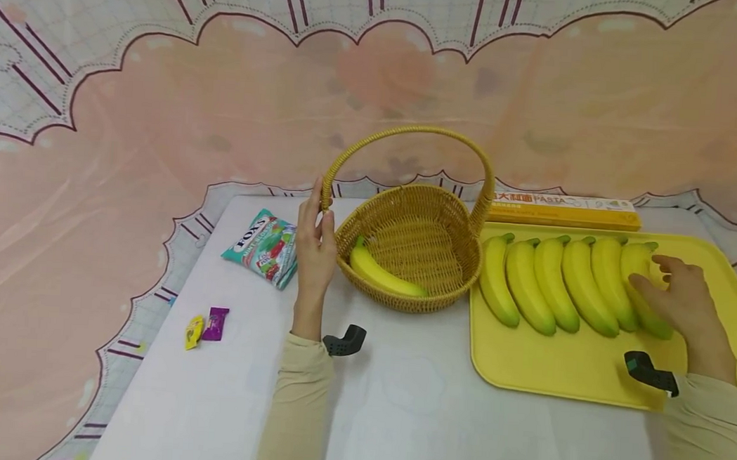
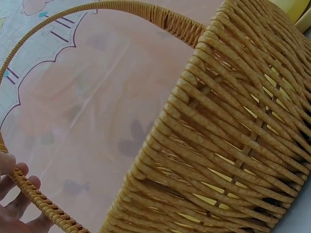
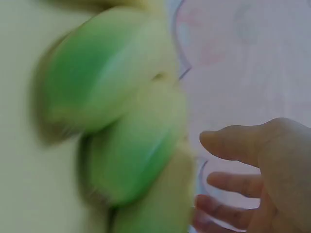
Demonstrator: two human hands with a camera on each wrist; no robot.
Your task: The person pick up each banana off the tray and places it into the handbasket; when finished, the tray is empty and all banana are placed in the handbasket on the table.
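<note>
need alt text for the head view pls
A person's left hand holds the handle of a wicker basket containing one banana; the right hand is at the right end of a row of six bananas on a yellow tray. Sweets and a pasta box lie nearby.

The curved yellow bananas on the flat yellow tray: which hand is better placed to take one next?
Probably the right hand: it is open, close to the rightmost banana. The left hand holds the arched golden woven handle, away from the tray.
</note>
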